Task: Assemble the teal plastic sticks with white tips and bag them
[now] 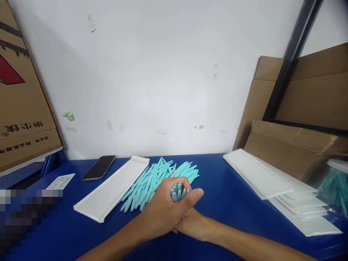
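My left hand (pixel 165 210) is closed around a bundle of teal sticks (pixel 178 192), whose rounded grey-blue ends poke up between thumb and fingers. Below it and partly hidden behind it, my right hand (pixel 194 223) touches the underside of my left hand; its fingers are mostly covered, so its grip cannot be made out. Just behind my hands lies a loose pile of teal sticks (pixel 152 181) on the blue table (pixel 214 185). Left of the pile rests a long white packet (pixel 111 188), set at a slant.
A black phone (pixel 99 167) and a printed card (pixel 62 181) lie at the left. Several white packets (pixel 258 174) are stacked on the right, beside a clear container (pixel 333 188) of teal sticks. Cardboard boxes (pixel 27 98) flank the table before a white wall.
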{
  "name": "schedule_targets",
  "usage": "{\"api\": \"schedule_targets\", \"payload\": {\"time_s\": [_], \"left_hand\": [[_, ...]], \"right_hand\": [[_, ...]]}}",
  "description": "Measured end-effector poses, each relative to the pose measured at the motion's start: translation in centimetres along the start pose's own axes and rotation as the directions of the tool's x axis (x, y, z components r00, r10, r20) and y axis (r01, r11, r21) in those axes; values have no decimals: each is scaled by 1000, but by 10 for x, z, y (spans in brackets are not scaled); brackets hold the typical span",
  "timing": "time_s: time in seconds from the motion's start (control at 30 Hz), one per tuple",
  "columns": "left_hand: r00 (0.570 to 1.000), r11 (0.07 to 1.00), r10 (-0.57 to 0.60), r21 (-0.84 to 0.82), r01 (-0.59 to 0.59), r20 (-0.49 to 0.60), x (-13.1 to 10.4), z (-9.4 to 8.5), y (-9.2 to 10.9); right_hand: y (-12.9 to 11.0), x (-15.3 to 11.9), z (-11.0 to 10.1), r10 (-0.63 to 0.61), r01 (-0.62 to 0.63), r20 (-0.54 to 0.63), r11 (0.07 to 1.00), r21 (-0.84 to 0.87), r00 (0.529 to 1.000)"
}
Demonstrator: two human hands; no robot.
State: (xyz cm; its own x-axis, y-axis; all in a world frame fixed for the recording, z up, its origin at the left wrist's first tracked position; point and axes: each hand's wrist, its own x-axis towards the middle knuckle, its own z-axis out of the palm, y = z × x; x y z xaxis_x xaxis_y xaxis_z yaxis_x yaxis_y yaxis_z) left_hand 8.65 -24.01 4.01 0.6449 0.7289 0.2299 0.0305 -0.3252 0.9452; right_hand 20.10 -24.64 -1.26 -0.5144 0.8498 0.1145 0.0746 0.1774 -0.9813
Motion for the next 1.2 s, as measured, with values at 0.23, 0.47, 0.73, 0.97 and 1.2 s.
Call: {"api": "schedule_targets", "payload": {"time_s": [0.23, 0.47, 0.73, 0.97, 1.2], "left_hand": [[999, 981, 37, -191, -41, -29, 0, -8, 7], [991, 933, 40, -351, -82, -127, 11, -17, 10], [998, 979, 24, -199, -34, -50, 11, -23, 1], [986, 988, 149, 24, -152, 74, 9, -60, 21], [987, 776, -134, 609, 162, -92, 12, -164, -17]], "right_hand": [[-9, 3, 5, -17, 19, -12, 994, 109, 1000], [-11, 8, 4, 22, -26, 31, 990, 141, 999], [-8, 8, -4, 7, -11, 43, 995, 95, 999], [-21, 4, -10, 27, -22, -20, 979, 205, 999], [-18, 10, -24, 19, 2, -82, 968, 249, 996]]}}
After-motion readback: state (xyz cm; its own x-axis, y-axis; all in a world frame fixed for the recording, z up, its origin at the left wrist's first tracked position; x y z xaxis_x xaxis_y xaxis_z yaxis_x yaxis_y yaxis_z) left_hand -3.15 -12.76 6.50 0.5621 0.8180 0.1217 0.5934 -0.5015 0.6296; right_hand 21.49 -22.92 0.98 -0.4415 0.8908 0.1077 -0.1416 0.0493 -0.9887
